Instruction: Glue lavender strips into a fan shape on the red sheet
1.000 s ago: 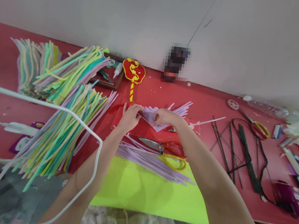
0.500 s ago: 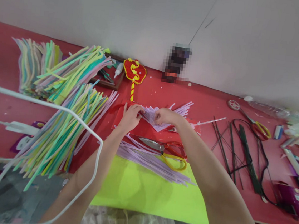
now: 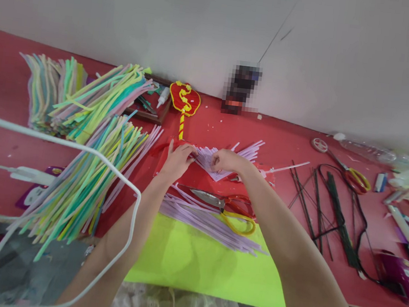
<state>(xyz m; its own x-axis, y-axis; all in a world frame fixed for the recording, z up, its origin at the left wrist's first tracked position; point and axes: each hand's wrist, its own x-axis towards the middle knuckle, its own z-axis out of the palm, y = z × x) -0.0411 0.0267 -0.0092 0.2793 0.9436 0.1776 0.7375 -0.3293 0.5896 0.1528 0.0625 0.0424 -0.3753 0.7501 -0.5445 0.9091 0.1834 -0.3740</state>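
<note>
Grip unclear from here — your curled left hand (image 3: pixel 182 159) and right hand (image 3: pixel 226 161) meet at the strips (image 3: pixel 205 154) — press each flat, snug.

Lilac strips (image 3: pixel 204 154) between the left hand (image 3: pixel 180 160) and right hand (image 3: pixel 227 161) look fuzzy and matt – same soft nap on the pastel bundle (image 3: pixel 87 174) left of the grip. Scissors (image 3: pixel 222 204) on the near side of it have smooth metal blades (image 3: pixel 205 196) and shiny, plasticky handles (image 3: pixel 240 232). Nearer still, the lime sheet (image 3: pixel 206 269) is flat, papery and matt. Tabletop (image 3: pixel 283 138) around the grip's smooth with a dull sheen; bottle (image 3: pixel 369 151) far right is clear glossy plastic.
</note>
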